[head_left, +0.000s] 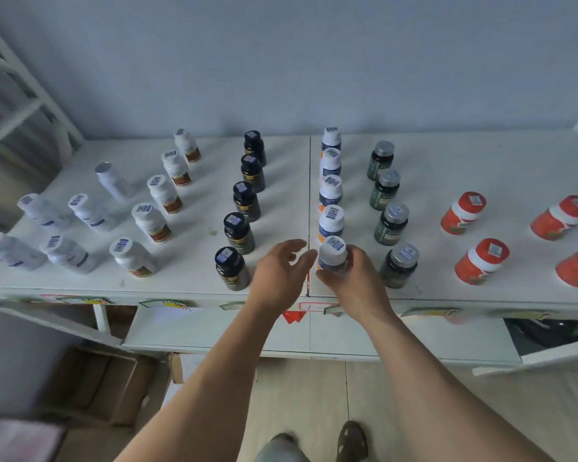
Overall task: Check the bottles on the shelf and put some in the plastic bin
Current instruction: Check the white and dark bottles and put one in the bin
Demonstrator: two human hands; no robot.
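Both forearms are left bare; no sleeves are seen. Below the left hand (281,275) and right hand (354,281), dark shoes (351,440) and grey trousers (277,453) are worn.

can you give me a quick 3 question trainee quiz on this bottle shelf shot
1. True or false: the right hand holds the front white-capped bottle of its row.
2. Which row stands nearest the left hand? A) red jars B) black-capped bottles C) silver-capped green bottles
3. Fill in: the red jars stand on the ___ side of the shelf.

Key: 1 true; 2 B; 3 right
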